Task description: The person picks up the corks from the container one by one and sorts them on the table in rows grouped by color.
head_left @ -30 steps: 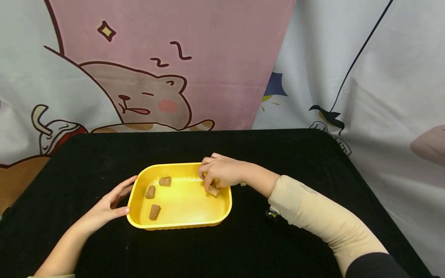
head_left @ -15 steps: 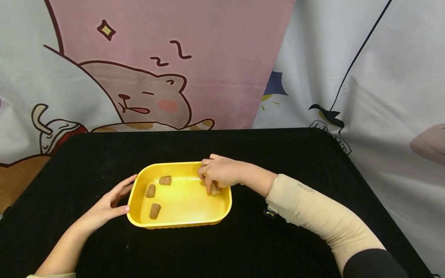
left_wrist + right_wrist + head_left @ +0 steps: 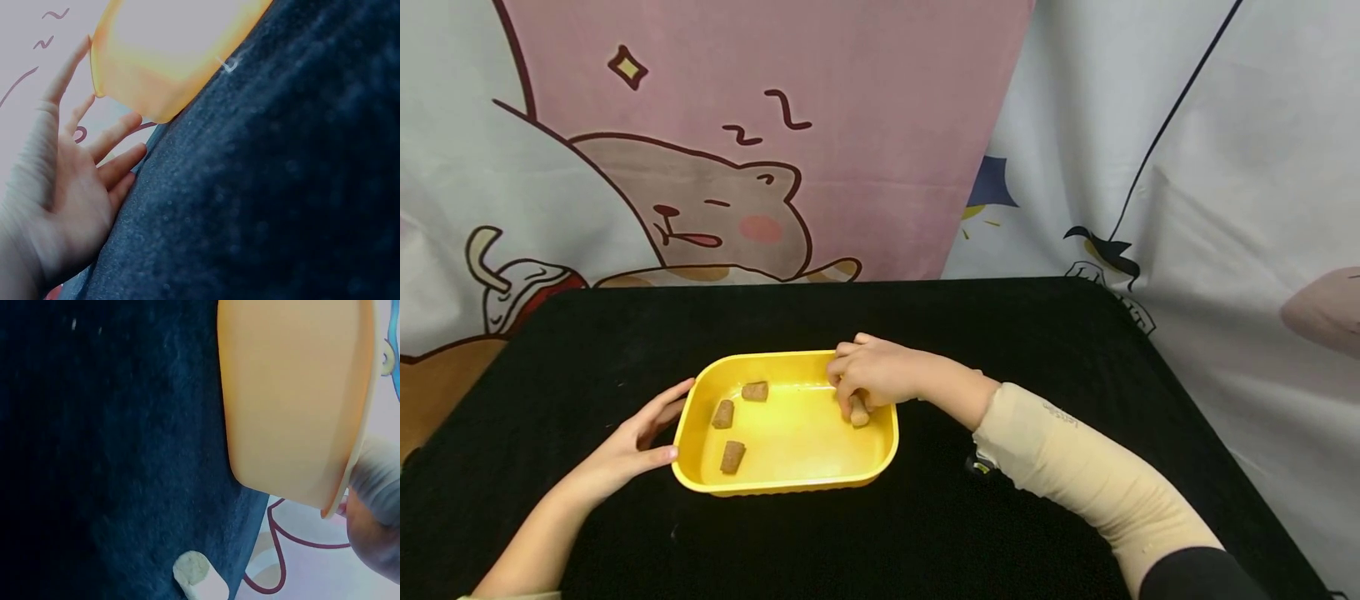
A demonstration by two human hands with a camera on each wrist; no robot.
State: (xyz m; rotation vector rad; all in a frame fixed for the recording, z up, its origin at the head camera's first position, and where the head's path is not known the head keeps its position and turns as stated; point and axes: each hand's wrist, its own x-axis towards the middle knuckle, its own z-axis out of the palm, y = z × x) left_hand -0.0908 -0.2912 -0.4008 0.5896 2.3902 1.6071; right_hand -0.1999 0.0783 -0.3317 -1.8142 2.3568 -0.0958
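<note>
A yellow plastic basin (image 3: 786, 483) stands on the black cloth. My left hand (image 3: 628, 454) touches its left end, thumb at the near side and the other fingers extended toward the far corner; the left wrist view shows these extended fingers of the hand (image 3: 81, 181) beside the wall. My right hand (image 3: 880, 371) reaches over the far right rim and pinches a brown tapered cork (image 3: 859, 413) inside, its upper part hidden by the fingers. At the basin's left lie three more corks: one farthest (image 3: 755, 391), a middle cork (image 3: 723, 414) and a near cork (image 3: 732, 457).
Black cloth (image 3: 925, 533) covers the table, with a printed cartoon curtain (image 3: 880, 150) behind it. In the right wrist view, a pale cylinder with a rough end (image 3: 200, 575) lies on the cloth outside the basin. A small black object (image 3: 979, 463) shows below the right sleeve.
The cork under my right fingers has turned from lying slantwise to pointing more toward the near side. The left hand and basin stay in place.
</note>
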